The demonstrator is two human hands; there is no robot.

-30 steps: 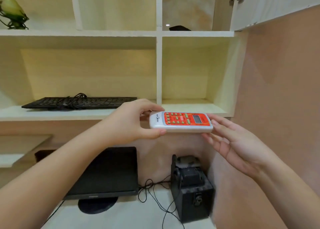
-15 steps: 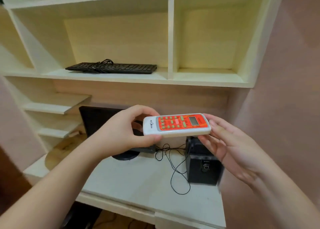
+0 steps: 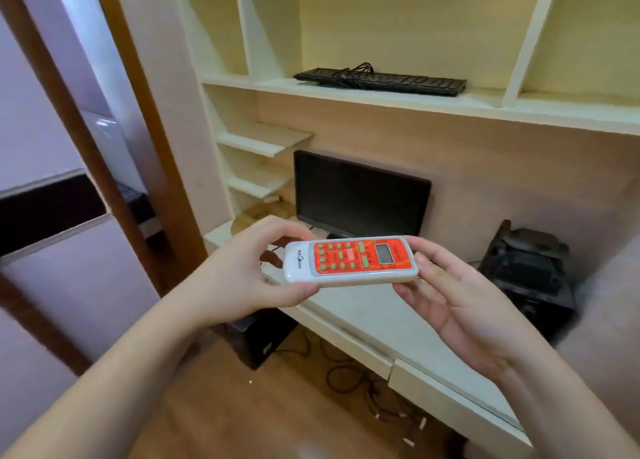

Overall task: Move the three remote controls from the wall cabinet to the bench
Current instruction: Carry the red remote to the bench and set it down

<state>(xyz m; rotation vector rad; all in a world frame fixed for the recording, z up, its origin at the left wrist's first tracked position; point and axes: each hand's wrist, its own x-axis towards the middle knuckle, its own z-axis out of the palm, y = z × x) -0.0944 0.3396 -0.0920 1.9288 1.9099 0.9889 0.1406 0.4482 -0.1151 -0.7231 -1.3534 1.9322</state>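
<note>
**A:** Starting at the left, what was the left hand (image 3: 239, 278) doing?

**B:** It pinched the white end of the remote control (image 3: 349, 262), thumb underneath and fingers curled over the top edge. I'd judge that grip took most of the weight.

**A:** And the remote itself?

**B:** It was held level in the air, orange button face up, above the near edge of the bench (image 3: 408, 327) and touching nothing but the hands. Keeping it flat probably made it easy to carry and set down.

**A:** The right hand (image 3: 460, 306)?

**B:** Its fingers lay nearly straight along the far end and underside, steadying the remote instead of clasping it.

**A:** Anything in the shelving?

**B:** A black keyboard (image 3: 381, 81) with its cable bundled on top lay on the long shelf (image 3: 277, 86). The compartment right of it showed nothing inside. I saw no other remotes.
</note>
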